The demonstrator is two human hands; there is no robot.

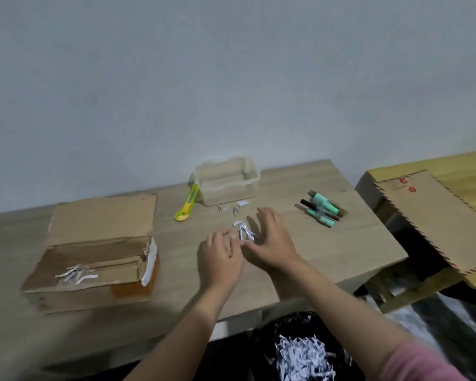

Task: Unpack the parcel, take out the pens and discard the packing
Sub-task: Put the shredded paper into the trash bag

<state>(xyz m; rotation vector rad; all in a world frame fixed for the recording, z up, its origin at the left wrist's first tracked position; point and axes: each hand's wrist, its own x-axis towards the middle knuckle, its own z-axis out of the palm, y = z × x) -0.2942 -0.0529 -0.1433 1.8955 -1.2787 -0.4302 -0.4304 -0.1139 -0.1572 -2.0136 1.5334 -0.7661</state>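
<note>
Head view: two bare hands close round a small tuft of shredded paper on a wooden table.

Around them, the opened cardboard box sits at the left with a few paper strips inside, a yellow-green utility knife lies beside a clear plastic tub, and the pens lie grouped at the right, well apart from the box. Loose scraps lie before the tub. Below the table edge, a dark bin holds a heap of shreds. The left hand and right hand are both spread, fingers loosely curved, flanking the tuft of shredded paper; neither grips anything, and whether fingertips touch it is unclear.
</note>
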